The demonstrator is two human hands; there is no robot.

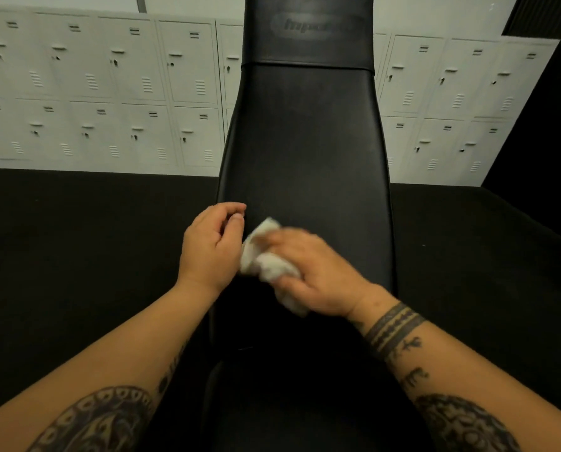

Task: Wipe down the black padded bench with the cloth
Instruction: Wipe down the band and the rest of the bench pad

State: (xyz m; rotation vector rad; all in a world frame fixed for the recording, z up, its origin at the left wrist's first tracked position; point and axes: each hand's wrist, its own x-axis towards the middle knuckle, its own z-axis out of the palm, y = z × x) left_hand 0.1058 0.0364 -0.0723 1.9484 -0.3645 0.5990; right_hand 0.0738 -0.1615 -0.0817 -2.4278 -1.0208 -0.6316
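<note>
The black padded bench [305,135] runs up the middle of the view, its back pad raised toward a headrest with a faint logo. My right hand [308,272] grips a crumpled white cloth [262,256] and presses it on the lower part of the back pad; the hand is motion-blurred. My left hand [212,243] hovers at the pad's left edge beside the cloth, fingers loosely curled, holding nothing. Part of the cloth is hidden under my right palm.
Two rows of white lockers [109,93] line the wall behind the bench on both sides. Dark floor [76,239] lies left and right of the bench. A dark wall [546,125] stands at the far right.
</note>
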